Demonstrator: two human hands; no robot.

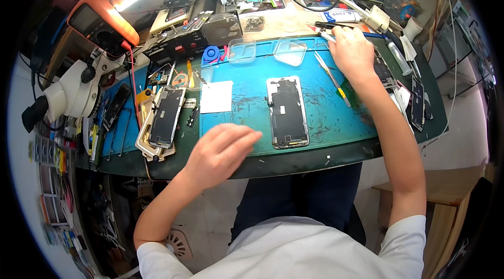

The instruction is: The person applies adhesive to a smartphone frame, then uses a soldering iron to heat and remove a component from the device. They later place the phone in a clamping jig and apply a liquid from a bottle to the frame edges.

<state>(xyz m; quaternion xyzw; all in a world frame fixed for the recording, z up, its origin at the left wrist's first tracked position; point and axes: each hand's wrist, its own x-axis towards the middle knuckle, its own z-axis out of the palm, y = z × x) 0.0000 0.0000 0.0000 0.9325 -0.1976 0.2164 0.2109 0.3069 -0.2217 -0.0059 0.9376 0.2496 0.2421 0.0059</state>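
Note:
A dark phone screen assembly (289, 121) lies back side up on the blue mat (331, 132), right of a white square pad (215, 100). My left hand (224, 148) hovers near the mat's front edge, below the pad, with its fingers bent together; its thumb and anything under the fingertips are hidden. At the back right, my right hand (349, 50) is closed around a slim white tool (328, 36) among other tools. A thin tool with a yellow section (341, 92) lies left of my right forearm.
An orange multimeter (94, 24), white microscope parts (68, 90) and another phone assembly in a holder (165, 116) crowd the left. Two clear containers (289, 50) stand at the back. A syringe (399, 56) and phone parts (417, 103) lie at the right. Tool shelves line the back.

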